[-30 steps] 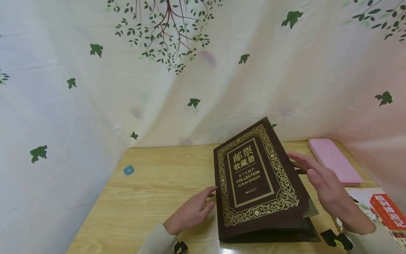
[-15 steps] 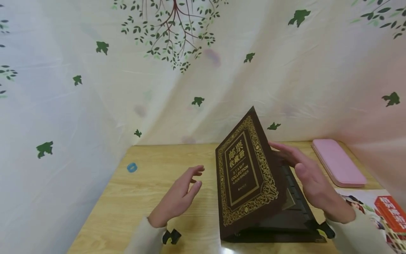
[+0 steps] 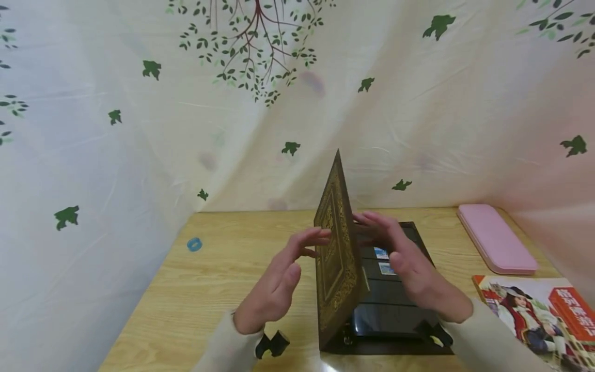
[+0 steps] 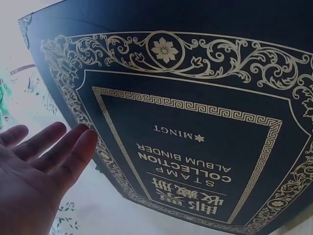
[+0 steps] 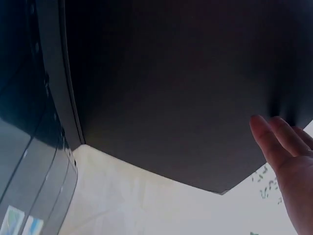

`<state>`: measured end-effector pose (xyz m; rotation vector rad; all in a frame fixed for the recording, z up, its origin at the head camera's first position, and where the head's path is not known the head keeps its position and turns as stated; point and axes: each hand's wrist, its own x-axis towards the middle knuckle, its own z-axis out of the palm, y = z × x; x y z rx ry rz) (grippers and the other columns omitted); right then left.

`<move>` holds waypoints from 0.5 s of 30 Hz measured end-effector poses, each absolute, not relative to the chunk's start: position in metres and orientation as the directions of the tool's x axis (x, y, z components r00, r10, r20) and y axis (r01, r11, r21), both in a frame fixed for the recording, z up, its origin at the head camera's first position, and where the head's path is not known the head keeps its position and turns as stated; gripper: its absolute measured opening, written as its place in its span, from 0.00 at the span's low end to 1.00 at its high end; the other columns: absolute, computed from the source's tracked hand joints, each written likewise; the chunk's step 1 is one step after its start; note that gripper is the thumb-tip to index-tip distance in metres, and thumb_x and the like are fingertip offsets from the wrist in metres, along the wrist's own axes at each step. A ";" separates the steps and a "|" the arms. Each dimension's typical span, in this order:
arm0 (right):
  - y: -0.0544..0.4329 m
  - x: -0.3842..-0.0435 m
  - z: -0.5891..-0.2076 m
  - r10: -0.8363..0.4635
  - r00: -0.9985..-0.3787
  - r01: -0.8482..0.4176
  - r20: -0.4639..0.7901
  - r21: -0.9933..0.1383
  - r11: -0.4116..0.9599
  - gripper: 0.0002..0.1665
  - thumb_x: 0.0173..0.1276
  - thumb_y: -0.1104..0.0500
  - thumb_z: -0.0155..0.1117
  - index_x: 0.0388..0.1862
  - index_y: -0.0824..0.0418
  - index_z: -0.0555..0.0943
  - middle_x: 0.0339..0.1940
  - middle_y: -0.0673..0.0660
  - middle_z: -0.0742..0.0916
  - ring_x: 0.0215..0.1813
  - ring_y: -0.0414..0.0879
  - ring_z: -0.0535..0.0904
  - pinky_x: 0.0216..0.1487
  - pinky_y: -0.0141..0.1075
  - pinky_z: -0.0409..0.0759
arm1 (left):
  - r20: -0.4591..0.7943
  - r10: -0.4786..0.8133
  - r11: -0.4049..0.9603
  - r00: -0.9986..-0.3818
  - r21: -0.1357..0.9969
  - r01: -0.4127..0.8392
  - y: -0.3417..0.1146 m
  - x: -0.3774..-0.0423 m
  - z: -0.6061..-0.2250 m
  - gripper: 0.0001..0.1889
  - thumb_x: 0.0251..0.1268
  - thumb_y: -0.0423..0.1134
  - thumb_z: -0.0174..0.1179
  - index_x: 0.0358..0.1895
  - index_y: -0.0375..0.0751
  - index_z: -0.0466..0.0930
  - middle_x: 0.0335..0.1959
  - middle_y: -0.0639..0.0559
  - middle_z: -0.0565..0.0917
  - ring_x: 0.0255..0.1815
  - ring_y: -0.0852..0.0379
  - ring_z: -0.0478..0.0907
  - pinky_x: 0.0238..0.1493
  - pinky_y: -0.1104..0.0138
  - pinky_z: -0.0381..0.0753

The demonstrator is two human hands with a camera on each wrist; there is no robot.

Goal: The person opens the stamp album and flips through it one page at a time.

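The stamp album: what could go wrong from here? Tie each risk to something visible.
The cover stands nearly upright and neither the left-hand grip nor the right-hand grip curls round its edge, so it might flop over.
If it drops back, it could trap the right-hand grip, which is between it and the black page.
Small stamps on that page look close to the right-hand grip in the head view, and might be brushed loose.

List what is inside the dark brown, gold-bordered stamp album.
A black pocketed page shows two small rectangular blue-and-white pieces, probably stamps. The raised brown cover and right hand block parts of it; anything beneath that page is hidden.
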<state>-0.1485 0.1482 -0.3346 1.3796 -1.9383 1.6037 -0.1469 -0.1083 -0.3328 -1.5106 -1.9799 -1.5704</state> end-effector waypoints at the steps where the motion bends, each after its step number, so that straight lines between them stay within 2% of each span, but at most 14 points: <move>1: 0.143 -0.148 -0.336 -0.509 -0.499 -0.788 0.701 -0.612 -0.071 0.37 0.79 0.46 0.31 0.72 0.73 0.48 0.71 0.70 0.62 0.66 0.58 0.65 0.58 0.42 0.70 | 0.682 0.576 -0.111 -0.450 0.611 0.784 -0.108 -0.146 -0.332 0.31 0.78 0.52 0.24 0.70 0.29 0.49 0.66 0.37 0.64 0.61 0.40 0.66 0.52 0.53 0.72; 6: 0.123 -0.147 -0.340 -0.569 -0.475 -0.770 0.671 -0.630 -0.101 0.37 0.78 0.44 0.31 0.73 0.71 0.47 0.71 0.67 0.62 0.67 0.60 0.63 0.59 0.46 0.70 | 0.715 0.549 -0.174 -0.433 0.604 0.778 -0.115 -0.144 -0.327 0.33 0.77 0.54 0.22 0.70 0.27 0.45 0.67 0.33 0.62 0.59 0.36 0.67 0.49 0.51 0.74; 11: 0.108 -0.146 -0.347 -0.629 -0.468 -0.744 0.621 -0.661 -0.100 0.37 0.78 0.44 0.31 0.74 0.68 0.47 0.72 0.63 0.63 0.66 0.60 0.65 0.60 0.47 0.68 | 0.748 0.509 -0.109 -0.427 0.548 0.830 -0.127 -0.144 -0.323 0.34 0.77 0.56 0.22 0.72 0.30 0.46 0.69 0.36 0.59 0.57 0.38 0.70 0.43 0.53 0.77; 15: 0.103 -0.142 -0.352 -0.677 -0.502 -0.704 0.539 -0.709 -0.041 0.35 0.78 0.43 0.30 0.75 0.61 0.48 0.72 0.58 0.64 0.68 0.57 0.63 0.63 0.44 0.65 | 0.762 0.483 -0.024 -0.431 0.504 0.864 -0.137 -0.145 -0.321 0.34 0.76 0.56 0.21 0.71 0.32 0.51 0.68 0.39 0.64 0.55 0.41 0.72 0.42 0.54 0.75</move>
